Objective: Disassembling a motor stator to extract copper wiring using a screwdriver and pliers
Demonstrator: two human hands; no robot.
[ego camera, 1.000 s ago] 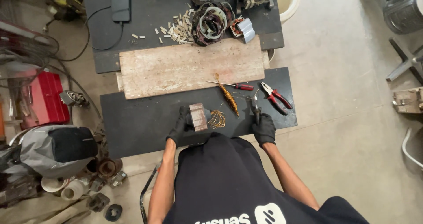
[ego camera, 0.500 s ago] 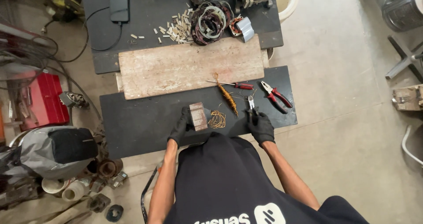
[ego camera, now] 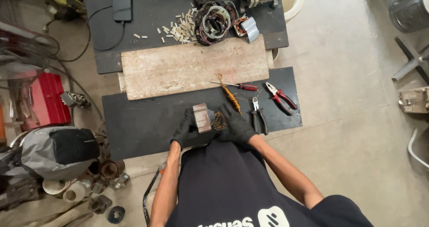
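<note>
**Right hand off the cutters, both hands now on the motor core**

Since the earlier frames the right hand [ego camera: 237, 126] has let go of the black-handled cutters [ego camera: 258, 115] and moved left to the copper tangle [ego camera: 219, 121]; the cutters now lie flat on the mat just right of it. The left hand [ego camera: 187, 129] hasn't moved and stays on the laminated core block [ego camera: 202, 118].

Both hands are black-gloved. The left is wrapped around the block's left side, holding it. The right rests, fingers curled, over the copper wire sticking out of the block's right face; whether it is actually pinching the wire I cannot tell. The block sits near the front edge of the black mat [ego camera: 143, 124], about at its middle.

Risks, as a judgement: loose wire ends could prick through a glove or snap back if tugged hard; the block is close to the front edge and could slide off toward the lap if the left grip slackens.

Count on the mat: one core block, one copper tangle, one twisted copper bundle [ego camera: 230, 95], one cutters, one red-handled screwdriver [ego camera: 239, 86], one red-handled pliers [ego camera: 280, 96]. One wooden board [ego camera: 187, 68] lies beyond the mat's back edge.
</note>
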